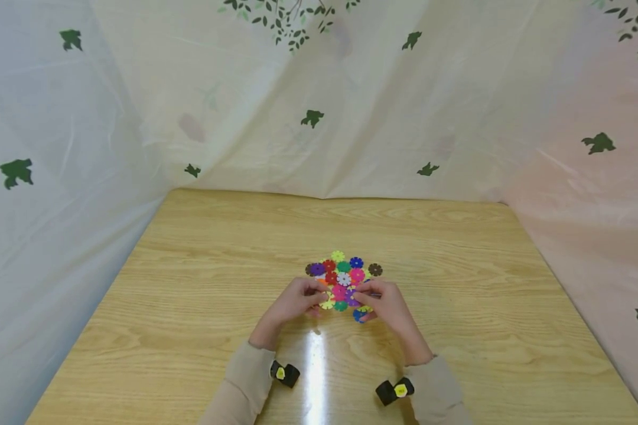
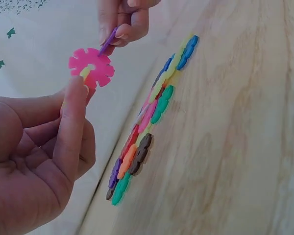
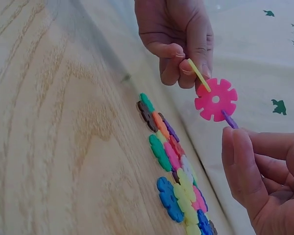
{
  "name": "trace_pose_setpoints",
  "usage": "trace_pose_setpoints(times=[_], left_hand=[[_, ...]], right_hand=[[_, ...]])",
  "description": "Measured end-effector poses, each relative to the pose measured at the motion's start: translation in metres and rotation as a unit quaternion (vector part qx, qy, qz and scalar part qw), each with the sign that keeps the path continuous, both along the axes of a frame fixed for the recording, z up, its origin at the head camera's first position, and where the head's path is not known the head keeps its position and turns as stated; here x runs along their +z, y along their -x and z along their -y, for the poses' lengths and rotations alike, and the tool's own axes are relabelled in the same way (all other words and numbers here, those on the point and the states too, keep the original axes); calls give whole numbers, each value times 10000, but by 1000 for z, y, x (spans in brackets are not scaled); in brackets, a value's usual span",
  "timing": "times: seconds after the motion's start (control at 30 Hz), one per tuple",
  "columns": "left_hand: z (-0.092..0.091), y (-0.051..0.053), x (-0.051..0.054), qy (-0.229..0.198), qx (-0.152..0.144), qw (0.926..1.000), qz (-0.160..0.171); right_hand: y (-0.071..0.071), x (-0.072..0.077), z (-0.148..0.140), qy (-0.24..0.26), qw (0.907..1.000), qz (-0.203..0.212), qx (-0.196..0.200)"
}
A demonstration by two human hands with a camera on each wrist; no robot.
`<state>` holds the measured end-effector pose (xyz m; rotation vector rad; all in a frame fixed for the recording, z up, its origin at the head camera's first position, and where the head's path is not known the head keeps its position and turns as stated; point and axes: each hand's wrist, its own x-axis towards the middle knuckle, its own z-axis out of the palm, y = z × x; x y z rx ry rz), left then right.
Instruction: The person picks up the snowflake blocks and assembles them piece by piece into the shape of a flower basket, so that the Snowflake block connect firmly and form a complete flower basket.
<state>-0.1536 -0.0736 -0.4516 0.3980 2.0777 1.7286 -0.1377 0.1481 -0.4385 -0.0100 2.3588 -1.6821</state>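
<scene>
A: Up closest, your left hand has a yellow disc pinched at its fingertips!
B: And your right hand?
A: Pinching too, a purple disc this time! Between your two grips sits the notched pink disc, the yellow and purple edges meeting it from either side.
B: What's beneath you?
A: A bunch of coloured discs, flat on the wooden table, below and just beyond your grip, with a brown disc past your right fingers!
</scene>
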Motion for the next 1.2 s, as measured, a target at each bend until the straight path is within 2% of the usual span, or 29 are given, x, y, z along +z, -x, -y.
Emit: trace_pose_setpoints(times=[0.37, 0.5, 0.73, 0.87, 1.0, 1.1, 1.2], left_hand=[[-4, -2, 0, 65, 63, 9998, -179], [-5, -3, 3, 60, 111, 9999, -61], [-4, 0, 11, -10, -36, 9997, 225], [-5, 1, 7, -113, -194, 9994, 258], [-7, 2, 1, -435, -176, 9984, 307], [-7, 2, -3, -737, 13, 9961, 477], [-4, 2, -4, -984, 152, 9927, 678]], right_hand=[[-6, 0, 10, 209, 9979, 175, -584], [-5, 1, 8, 185, 9981, 184, -565], [-5, 5, -3, 350, 9984, 77, -446], [-5, 5, -4, 438, 9979, 167, -440], [-5, 3, -3, 465, 9979, 234, -398], [-3, 0, -6, 144, 9996, 142, -191], [1, -5, -11, -639, 9979, -45, -28]])
